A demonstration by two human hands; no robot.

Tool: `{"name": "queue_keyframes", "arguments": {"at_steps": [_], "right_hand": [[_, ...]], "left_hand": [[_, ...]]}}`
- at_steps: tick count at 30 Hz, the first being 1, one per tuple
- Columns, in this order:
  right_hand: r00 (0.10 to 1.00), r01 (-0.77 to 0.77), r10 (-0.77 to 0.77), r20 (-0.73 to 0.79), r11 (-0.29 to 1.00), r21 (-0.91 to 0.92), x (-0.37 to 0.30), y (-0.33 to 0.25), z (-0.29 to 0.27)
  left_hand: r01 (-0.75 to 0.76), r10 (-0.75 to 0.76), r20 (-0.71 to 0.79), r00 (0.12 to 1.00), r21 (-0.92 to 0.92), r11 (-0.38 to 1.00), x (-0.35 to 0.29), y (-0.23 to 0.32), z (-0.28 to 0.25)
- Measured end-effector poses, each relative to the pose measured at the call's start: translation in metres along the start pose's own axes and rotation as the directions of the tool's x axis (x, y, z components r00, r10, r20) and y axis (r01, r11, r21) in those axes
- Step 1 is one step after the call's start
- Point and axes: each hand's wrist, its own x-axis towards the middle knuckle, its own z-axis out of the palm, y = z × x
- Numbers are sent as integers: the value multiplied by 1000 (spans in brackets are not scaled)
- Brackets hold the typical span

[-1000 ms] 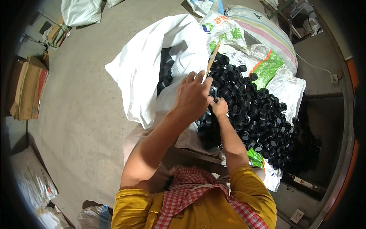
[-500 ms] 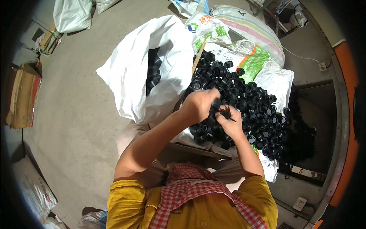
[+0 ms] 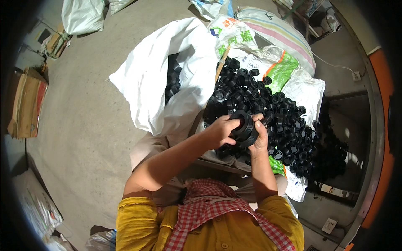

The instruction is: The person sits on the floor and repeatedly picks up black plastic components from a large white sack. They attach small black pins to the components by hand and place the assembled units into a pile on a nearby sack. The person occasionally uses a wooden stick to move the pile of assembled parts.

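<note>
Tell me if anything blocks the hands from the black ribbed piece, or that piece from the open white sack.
Nothing visible separates the left hand or right hand from the black ribbed piece; both touch it. Toward the white sack, the left hand itself stands on that side.

Black round part [image 3: 247,130], ring-ribbed side wall, open bore in the end face; can't tell if it's one piece or several stacked. Held tilted between both hands, bore toward the left hand [image 3: 222,132], right hand [image 3: 260,137] around the ribbed far side.
</note>
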Motion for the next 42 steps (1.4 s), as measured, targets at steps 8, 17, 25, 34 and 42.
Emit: {"name": "queue_keyframes", "arguments": {"at_steps": [8, 17, 25, 34, 42], "right_hand": [[912, 401, -397, 97, 823, -401, 20, 14, 5], [882, -29, -441, -164, 297, -955, 89, 81, -101], [978, -191, -96, -187, -42, -981, 113, 155, -143], [944, -331, 187, -273, 513, -792, 54, 95, -103], [925, -204, 89, -370, 936, -287, -26, 34, -18]], "left_hand": [[419, -605, -13, 796, -710, 567, 16, 9, -1], [366, 327, -390, 861, 921, 136, 16, 7, -54], [381, 129, -442, 888, 863, 332, 16, 20, -50], [394, -90, -492, 866, 561, 728, 14, 3, -42], [594, -621, -44, 782, -247, 765, 22, -19, 22]]}}
